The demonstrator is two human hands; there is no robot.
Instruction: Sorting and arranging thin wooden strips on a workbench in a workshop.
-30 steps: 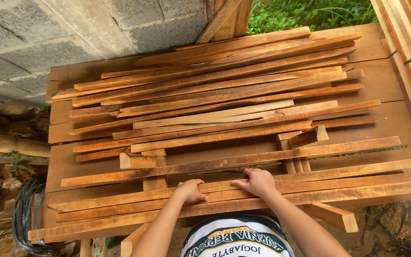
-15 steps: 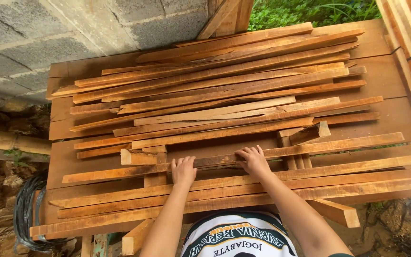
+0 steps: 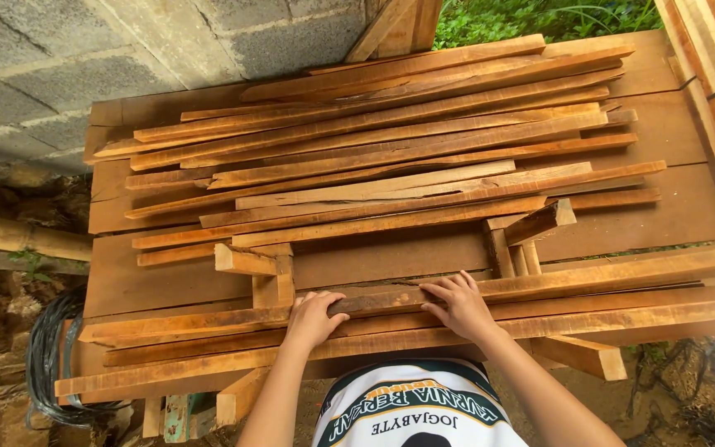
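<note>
Slat pile point(image 3: 391, 157) behind hands; cable coil point(image 3: 47, 364) left

We see no boxes, no bags, no packs. No stickers or tags on wood. No signs on wall. No screens anywhere.

Reddish-brown wood strips point(image 3: 391, 178), grey wall point(image 3: 84, 50)
</note>
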